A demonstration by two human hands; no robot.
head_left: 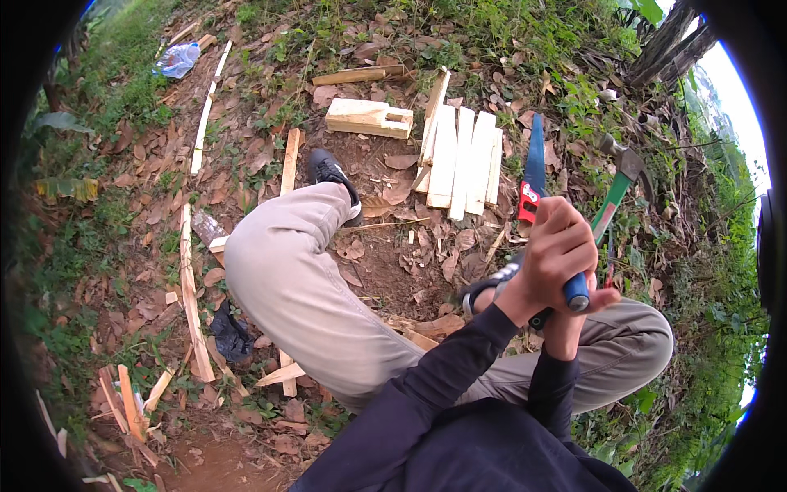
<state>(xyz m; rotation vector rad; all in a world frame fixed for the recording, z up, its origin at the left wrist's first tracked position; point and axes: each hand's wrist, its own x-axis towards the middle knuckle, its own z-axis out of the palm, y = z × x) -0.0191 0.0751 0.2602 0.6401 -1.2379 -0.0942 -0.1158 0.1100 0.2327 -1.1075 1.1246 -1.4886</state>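
Left hand (557, 246) grip clenched on the blue-handled tool (576, 293); right hand (594, 299) under it, grip unclear. Next: steady it first.

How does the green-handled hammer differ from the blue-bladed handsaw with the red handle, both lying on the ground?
The green-handled hammer is a slim straight shaft with a small grey metal head at its far end; the blue-bladed handsaw with the red handle is a flat, wide tapering blade. The hammer leans up to the right, while the saw points almost straight away. The saw lies beside the row of pale wooden slats; the hammer lies farther right among weeds. Both rest untouched on leaf litter beyond the hands.
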